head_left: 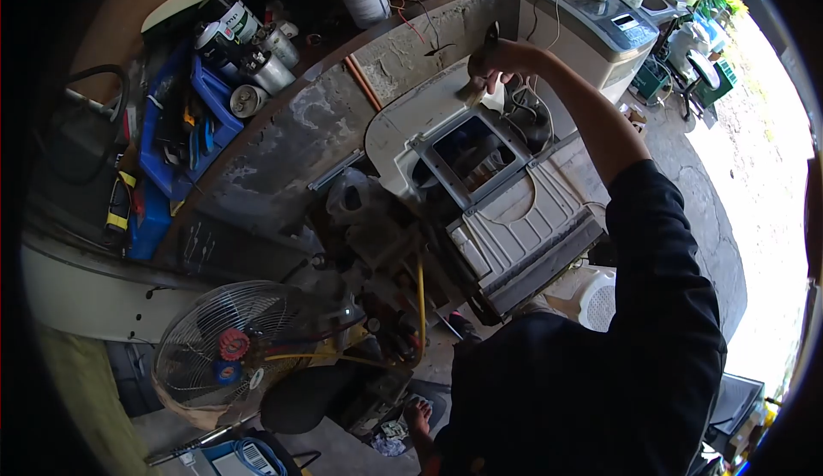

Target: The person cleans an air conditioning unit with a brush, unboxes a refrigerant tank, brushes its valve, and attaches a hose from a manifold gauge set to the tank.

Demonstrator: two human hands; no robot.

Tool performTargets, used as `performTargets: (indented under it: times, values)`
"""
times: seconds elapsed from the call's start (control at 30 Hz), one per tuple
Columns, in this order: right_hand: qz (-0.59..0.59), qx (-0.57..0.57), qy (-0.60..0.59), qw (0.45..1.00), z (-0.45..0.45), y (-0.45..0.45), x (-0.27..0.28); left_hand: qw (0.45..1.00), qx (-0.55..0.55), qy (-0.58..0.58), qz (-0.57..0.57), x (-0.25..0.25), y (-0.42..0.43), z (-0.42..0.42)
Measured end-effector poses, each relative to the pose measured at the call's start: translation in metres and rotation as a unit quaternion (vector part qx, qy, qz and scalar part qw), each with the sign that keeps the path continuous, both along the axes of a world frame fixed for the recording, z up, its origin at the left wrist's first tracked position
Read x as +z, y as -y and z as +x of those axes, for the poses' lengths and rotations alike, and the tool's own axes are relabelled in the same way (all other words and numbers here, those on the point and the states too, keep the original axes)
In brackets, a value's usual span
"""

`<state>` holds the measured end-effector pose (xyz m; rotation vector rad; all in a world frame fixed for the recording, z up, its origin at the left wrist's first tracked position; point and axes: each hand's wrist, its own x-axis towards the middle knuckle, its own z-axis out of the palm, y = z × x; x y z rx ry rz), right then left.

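My right hand [507, 58] is closed around a brush [473, 90] with a dark handle and pale bristles. The bristles are at the far end of a grey-white plastic appliance housing [420, 118]. This housing has a square framed opening [470, 157] with dark parts inside, and a ribbed panel [523, 219] nearer to me. My left hand [417, 414] hangs low at the bottom centre, away from the housing, beside a crumpled pale item [390, 443]. Its fingers are too small and unclear to read.
A wire-guarded fan [231, 347] with red and blue gauges stands at the lower left, near a yellow hose [421, 305]. Cans [273, 73] and a blue tool bin [159, 146] sit upper left. A top-loading machine [591, 22] and a white perforated stool [597, 302] are to the right.
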<state>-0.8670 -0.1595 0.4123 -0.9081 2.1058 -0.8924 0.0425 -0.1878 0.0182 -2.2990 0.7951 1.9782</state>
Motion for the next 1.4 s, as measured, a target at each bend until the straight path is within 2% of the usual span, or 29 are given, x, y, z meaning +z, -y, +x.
performTargets:
  times: [0.07, 0.1, 0.13, 0.17, 0.2, 0.27, 0.33, 0.37, 0.4, 0.47, 0.53, 0.63, 0.67, 0.7, 0.73, 0.77, 0.8, 0.87, 0.9, 0.93, 1.0, 1.03, 1.07, 1.13, 1.2, 1.27, 1.3, 1.37, 1.4]
  values:
    - [-0.054, 0.002, -0.082, 0.995, -0.054, -0.01, -0.021, 0.999, -0.014, -0.021, 0.024, 0.002, -0.023, -0.026]
    - [-0.053, -0.072, -0.347, 0.934, -0.065, -0.012, -0.015, 0.999, -0.025, -0.01, -0.022, 0.005, -0.04, -0.04]
    - [-0.05, -0.144, -0.581, 0.8, -0.062, -0.014, -0.001, 0.999, -0.021, -0.015, -0.028, 0.001, -0.054, -0.047]
    - [-0.085, -0.166, -0.393, 0.9, -0.057, -0.013, 0.011, 0.999, -0.025, -0.025, -0.032, -0.002, -0.069, -0.052]
    - [-0.087, -0.165, -0.392, 0.901, -0.045, -0.013, 0.017, 0.998, -0.032, -0.038, -0.023, -0.017, -0.085, -0.048]
    - [-0.088, 0.136, -0.066, 0.985, -0.031, -0.02, 0.02, 0.995, -0.065, -0.077, -0.003, -0.051, -0.117, -0.032]
    - [0.006, 0.105, -0.026, 0.994, -0.057, -0.034, 0.001, 0.97, -0.228, -0.039, -0.074, -0.046, -0.137, -0.036]
    - [0.043, -0.003, -0.312, 0.949, -0.091, -0.042, -0.023, 0.908, -0.388, 0.006, -0.158, -0.043, -0.148, -0.032]
    - [0.073, -0.111, -0.568, 0.812, -0.091, -0.043, -0.018, 0.91, -0.384, 0.006, -0.158, -0.042, -0.157, -0.029]
    - [0.049, -0.115, -0.486, 0.865, -0.095, -0.033, -0.006, 0.917, -0.374, 0.0, -0.142, -0.046, -0.169, -0.033]
    - [-0.223, 0.028, -0.103, 0.969, -0.067, -0.022, -0.006, 0.893, -0.428, 0.001, -0.139, -0.039, -0.174, -0.042]
    - [-0.174, 0.192, 0.014, 0.966, -0.021, -0.003, 0.005, 0.811, -0.569, -0.009, -0.137, -0.035, -0.172, -0.056]
    - [-0.175, 0.192, 0.014, 0.966, -0.039, 0.002, 0.0, 0.834, -0.547, -0.026, -0.068, -0.035, -0.172, -0.062]
    - [-0.094, 0.099, -0.138, 0.981, -0.07, 0.011, -0.014, 0.852, -0.523, -0.037, 0.0, -0.033, -0.171, -0.07]
    - [-0.009, 0.003, -0.285, 0.959, -0.087, 0.013, -0.024, 0.968, -0.249, -0.038, 0.006, -0.03, -0.182, -0.078]
    - [0.007, -0.066, -0.513, 0.856, -0.092, 0.003, -0.022, 0.998, 0.048, -0.037, 0.01, -0.027, -0.189, -0.087]
    - [-0.052, -0.102, -0.509, 0.853, -0.085, 0.0, -0.006, 0.998, 0.052, -0.036, 0.008, -0.021, -0.185, -0.09]
    - [-0.15, -0.045, -0.475, 0.866, -0.074, 0.008, 0.0, 0.983, -0.169, -0.032, -0.064, -0.009, -0.175, -0.098]
    - [-0.248, 0.127, -0.402, 0.872, -0.079, 0.015, -0.008, 0.969, -0.233, -0.024, -0.078, -0.004, -0.174, -0.103]
    - [-0.265, 0.159, -0.123, 0.943, -0.054, 0.015, -0.005, 0.951, -0.294, -0.014, -0.095, 0.0, -0.173, -0.105]
    - [-0.127, 0.103, -0.039, 0.986, -0.069, 0.018, -0.02, 0.968, -0.213, -0.061, -0.122, 0.006, -0.173, -0.111]
    - [-0.046, 0.031, -0.271, 0.961, -0.082, 0.015, -0.02, 0.971, -0.185, -0.076, -0.132, 0.008, -0.172, -0.111]
    - [0.037, -0.041, -0.485, 0.873, -0.092, 0.013, -0.023, 0.972, -0.185, -0.06, -0.132, 0.012, -0.173, -0.109]
    - [-0.001, -0.08, -0.517, 0.852, -0.083, 0.017, -0.015, 0.973, -0.183, -0.045, -0.135, -0.001, -0.176, -0.103]
    - [-0.2, 0.067, -0.366, 0.906, -0.056, 0.036, -0.006, 0.995, 0.077, 0.002, 0.062, -0.04, -0.189, -0.084]
    - [-0.241, 0.152, -0.094, 0.954, -0.024, 0.062, -0.02, 0.999, -0.031, -0.015, 0.041, -0.044, -0.189, -0.081]
    - [-0.239, 0.147, -0.095, 0.955, -0.023, 0.065, -0.023, 0.991, -0.131, -0.028, 0.009, -0.044, -0.187, -0.081]
    - [-0.158, 0.097, 0.039, 0.982, -0.021, 0.065, -0.031, 0.99, -0.135, -0.041, -0.007, -0.043, -0.18, -0.076]
    - [-0.116, 0.095, -0.048, 0.988, -0.053, 0.06, -0.037, 0.993, -0.112, -0.047, -0.008, -0.039, -0.172, -0.079]
